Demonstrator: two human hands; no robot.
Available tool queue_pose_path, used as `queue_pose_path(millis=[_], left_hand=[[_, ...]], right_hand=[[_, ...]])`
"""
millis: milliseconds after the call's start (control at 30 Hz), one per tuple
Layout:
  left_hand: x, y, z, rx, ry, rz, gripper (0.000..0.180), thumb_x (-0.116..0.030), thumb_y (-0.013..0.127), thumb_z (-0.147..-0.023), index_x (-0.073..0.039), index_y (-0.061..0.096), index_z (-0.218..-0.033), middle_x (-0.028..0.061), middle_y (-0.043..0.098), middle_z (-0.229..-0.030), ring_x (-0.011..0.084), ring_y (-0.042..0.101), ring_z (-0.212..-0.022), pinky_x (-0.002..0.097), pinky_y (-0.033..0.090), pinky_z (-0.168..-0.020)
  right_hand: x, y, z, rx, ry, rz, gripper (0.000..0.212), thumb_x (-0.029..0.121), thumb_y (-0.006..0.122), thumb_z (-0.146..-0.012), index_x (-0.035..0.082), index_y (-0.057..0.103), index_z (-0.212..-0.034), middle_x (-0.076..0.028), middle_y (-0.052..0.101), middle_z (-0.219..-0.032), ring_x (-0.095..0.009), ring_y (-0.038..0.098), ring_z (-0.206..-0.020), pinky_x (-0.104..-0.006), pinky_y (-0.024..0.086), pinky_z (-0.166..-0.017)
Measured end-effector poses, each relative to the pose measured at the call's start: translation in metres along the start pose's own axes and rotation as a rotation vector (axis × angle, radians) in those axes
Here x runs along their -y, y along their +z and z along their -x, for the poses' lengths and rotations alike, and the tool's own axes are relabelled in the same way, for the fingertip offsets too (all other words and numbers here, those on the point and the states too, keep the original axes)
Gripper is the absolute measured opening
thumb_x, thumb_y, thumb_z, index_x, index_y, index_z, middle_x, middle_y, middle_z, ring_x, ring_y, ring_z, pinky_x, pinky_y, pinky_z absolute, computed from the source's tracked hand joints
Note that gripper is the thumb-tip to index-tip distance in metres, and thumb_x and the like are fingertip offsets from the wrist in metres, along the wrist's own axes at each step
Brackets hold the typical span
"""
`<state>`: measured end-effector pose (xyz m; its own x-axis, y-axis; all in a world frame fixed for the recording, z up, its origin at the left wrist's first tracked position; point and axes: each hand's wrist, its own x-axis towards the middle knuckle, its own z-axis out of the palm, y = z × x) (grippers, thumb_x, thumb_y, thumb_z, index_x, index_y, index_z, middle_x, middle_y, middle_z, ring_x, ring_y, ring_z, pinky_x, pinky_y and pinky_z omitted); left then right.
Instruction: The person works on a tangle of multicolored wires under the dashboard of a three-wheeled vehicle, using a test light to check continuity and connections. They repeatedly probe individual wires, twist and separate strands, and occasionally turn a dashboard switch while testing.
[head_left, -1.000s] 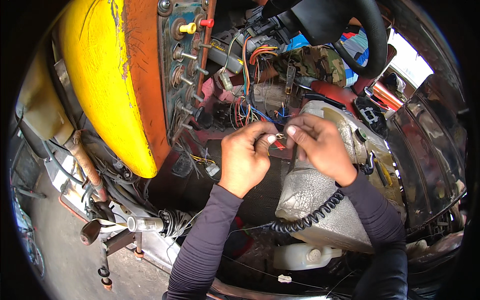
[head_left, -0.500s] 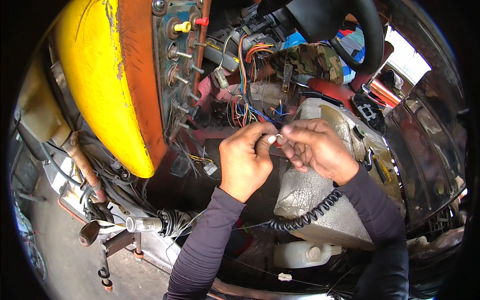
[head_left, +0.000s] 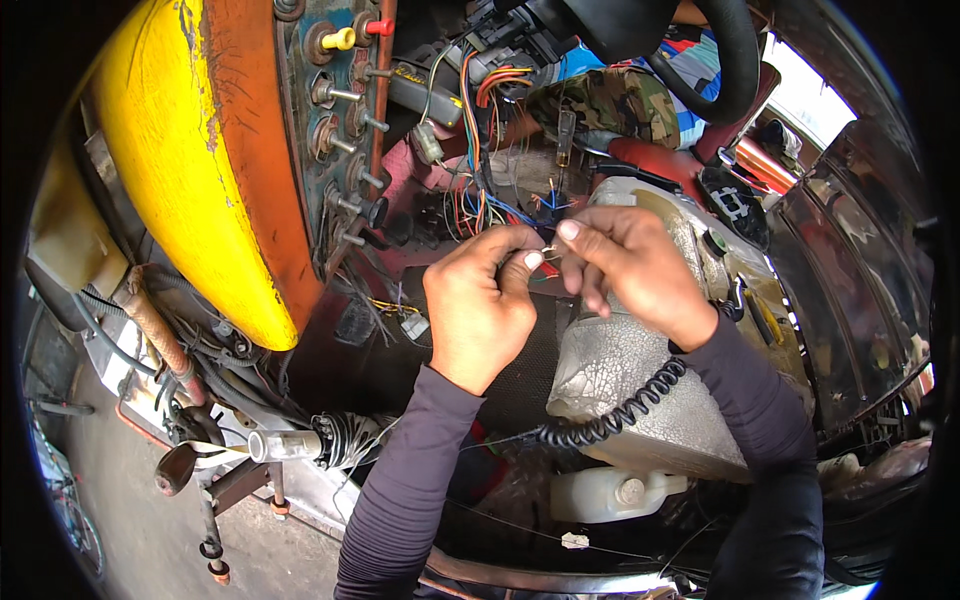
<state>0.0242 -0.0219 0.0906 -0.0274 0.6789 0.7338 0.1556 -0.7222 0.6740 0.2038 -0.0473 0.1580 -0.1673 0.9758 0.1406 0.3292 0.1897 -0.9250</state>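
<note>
My left hand (head_left: 475,305) pinches a thin wire (head_left: 547,250) between thumb and forefinger, its bare-looking end showing at the fingertips. Close on its right, my right hand (head_left: 645,268) has thumb and fingers drawn together at the same wire end; whether it grips the wire is hidden. Just beyond both hands lies a bundle of coloured wires (head_left: 478,200), with loose red, blue, white and orange ends. A white plug connector (head_left: 427,143) hangs beside the bundle. A clear-handled tool (head_left: 565,138), perhaps a screwdriver or tester, stands upright behind my hands.
A switch panel (head_left: 340,125) with several toggles runs along a yellow and orange panel (head_left: 200,170) at left. The steering wheel (head_left: 745,70) is at upper right, near a person's camouflage-clad leg (head_left: 620,105). A black coiled cable (head_left: 625,415) crosses the silvery padded cover (head_left: 650,365).
The view has shifted slightly. My right thumb has lifted a little off the wire's end and points more to the left, while my left hand keeps its pinch.
</note>
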Motion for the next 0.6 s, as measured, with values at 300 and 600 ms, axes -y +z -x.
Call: queue_pose_path(millis=[300, 600], left_hand=[[-0.003, -0.010, -0.002, 0.068, -0.098, 0.136, 0.011, 0.009, 0.069, -0.096, 0.004, 0.075, -0.104, -0.0007, 0.070, -0.083, 0.0030, 0.053, -0.072, 0.0219, 0.044, -0.063], [0.019, -0.016, 0.003, -0.013, -0.223, 0.182, 0.014, 0.006, 0.072, -0.097, 0.004, 0.077, -0.110, 0.0029, 0.076, -0.097, 0.0046, 0.064, -0.082, 0.0211, 0.053, -0.075]], right_hand=[[-0.011, 0.008, -0.002, -0.218, -0.931, 0.823, 0.025, 0.009, 0.074, -0.088, 0.002, 0.072, -0.112, -0.008, 0.068, -0.095, -0.021, 0.069, -0.083, -0.0357, 0.057, -0.073], [-0.003, -0.087, 0.008, -0.189, -0.261, 1.069, 0.050, 0.044, 0.075, -0.095, -0.005, 0.071, -0.099, -0.021, 0.072, -0.088, -0.037, 0.072, -0.080, -0.0484, 0.056, -0.078]])
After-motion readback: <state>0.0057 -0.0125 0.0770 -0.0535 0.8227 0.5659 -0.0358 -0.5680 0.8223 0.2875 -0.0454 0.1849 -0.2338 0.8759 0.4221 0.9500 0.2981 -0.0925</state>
